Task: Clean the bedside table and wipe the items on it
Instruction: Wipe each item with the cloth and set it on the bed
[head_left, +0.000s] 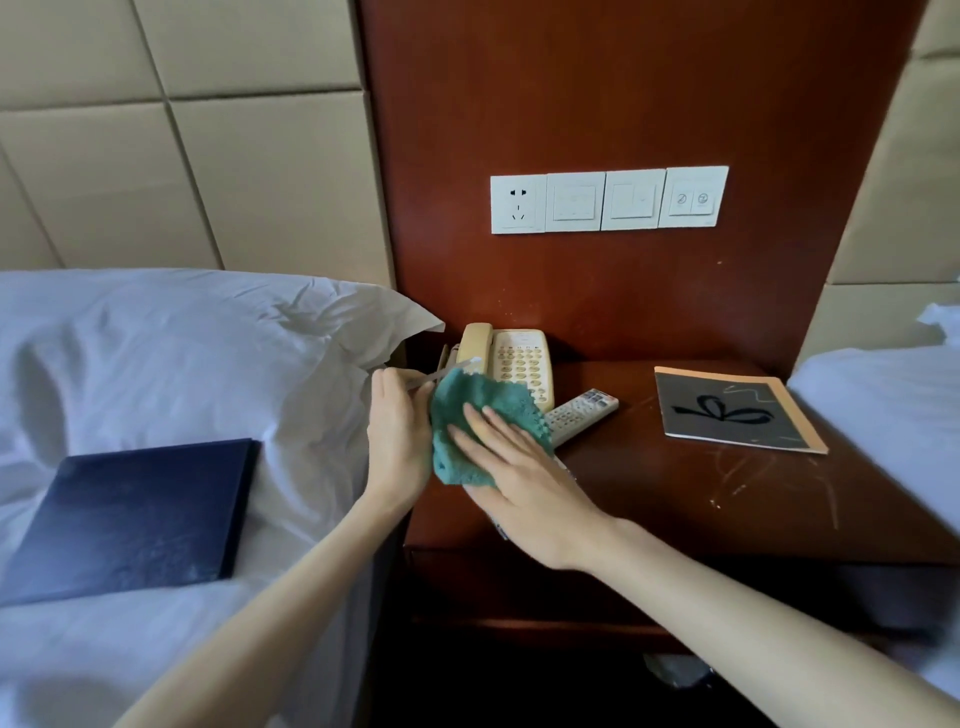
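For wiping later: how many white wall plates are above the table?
4, in one row: a socket at the left, then three switch plates. None looks hidden.

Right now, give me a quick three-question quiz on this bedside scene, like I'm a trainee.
1. True or false: the booklet lies on the table.
2. What lies on the bed? A remote, B folder, C phone.
3. Fill in: the ___ hand presses the cloth.
Key: 1 true; 2 B; 3 right hand.
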